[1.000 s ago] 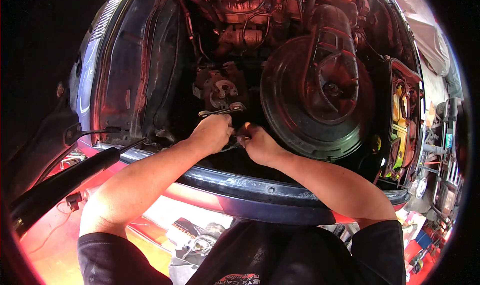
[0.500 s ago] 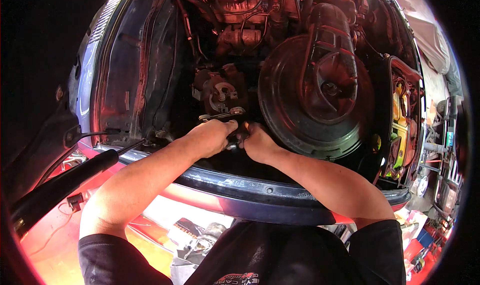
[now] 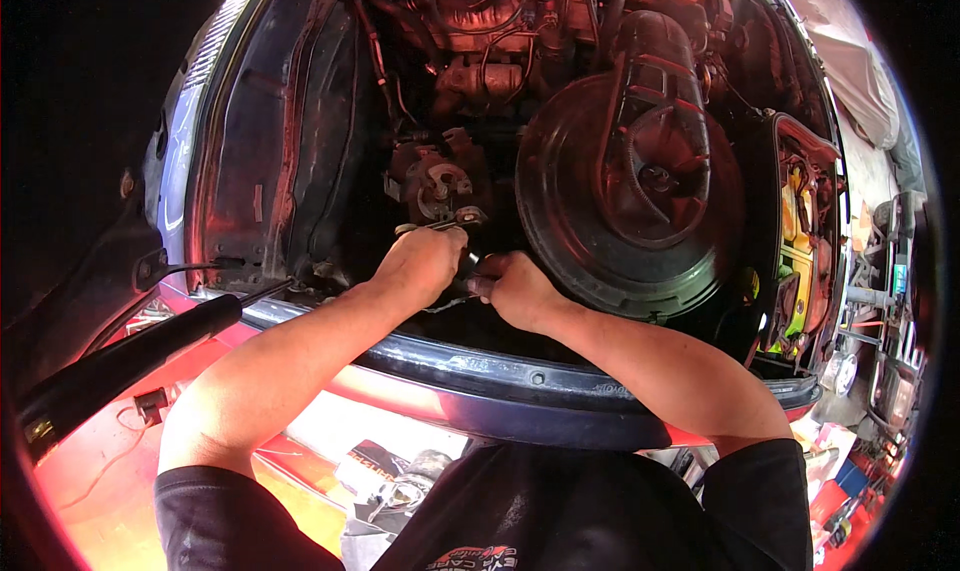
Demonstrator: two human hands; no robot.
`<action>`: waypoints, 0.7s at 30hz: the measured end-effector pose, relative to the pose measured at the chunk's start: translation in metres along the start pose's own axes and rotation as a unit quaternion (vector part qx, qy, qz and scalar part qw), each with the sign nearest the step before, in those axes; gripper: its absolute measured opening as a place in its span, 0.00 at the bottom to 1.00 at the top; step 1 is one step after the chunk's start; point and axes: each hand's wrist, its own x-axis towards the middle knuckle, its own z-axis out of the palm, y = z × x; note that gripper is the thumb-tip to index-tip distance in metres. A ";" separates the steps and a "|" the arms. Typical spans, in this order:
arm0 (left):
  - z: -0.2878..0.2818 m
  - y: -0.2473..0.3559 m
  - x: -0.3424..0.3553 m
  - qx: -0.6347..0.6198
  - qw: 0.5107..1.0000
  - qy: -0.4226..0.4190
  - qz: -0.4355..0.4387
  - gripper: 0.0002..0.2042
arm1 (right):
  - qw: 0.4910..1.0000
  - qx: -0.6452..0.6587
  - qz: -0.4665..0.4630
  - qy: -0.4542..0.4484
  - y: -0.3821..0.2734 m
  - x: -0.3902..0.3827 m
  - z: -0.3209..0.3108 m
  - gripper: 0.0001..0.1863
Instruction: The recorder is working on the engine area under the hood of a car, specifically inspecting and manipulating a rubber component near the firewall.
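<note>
Both my hands are down in the front of an open engine bay, just behind the painted front edge. My left hand [image 3: 423, 264] is closed, its fingers hidden under its back. Beside its knuckles shows a thin metal piece with a rounded end [image 3: 469, 215], below a rusty metal bracket [image 3: 440, 186]; whether I grip that piece is unclear. My right hand [image 3: 517, 291] is closed too, thumb and fingers pinched around something small and dark that I cannot make out. A narrow gap separates the two hands.
A large round black air filter housing [image 3: 570, 206] with a curved duct stands right of my hands. Farther right is a headlight-like unit [image 3: 800, 241] with yellow parts. A black strut [image 3: 150, 366] crosses at left. The painted front edge [image 3: 500, 376] lies under my forearms.
My left hand has shifted slightly left and turned, covering more of the thin metal piece. The right hand has moved a little, and the dark shiny thing between the hands shows less.
</note>
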 end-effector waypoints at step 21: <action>0.001 -0.016 -0.002 -0.026 0.995 -0.053 0.081 0.08 | 0.999 0.022 -0.037 0.019 0.002 -0.001 0.004 0.07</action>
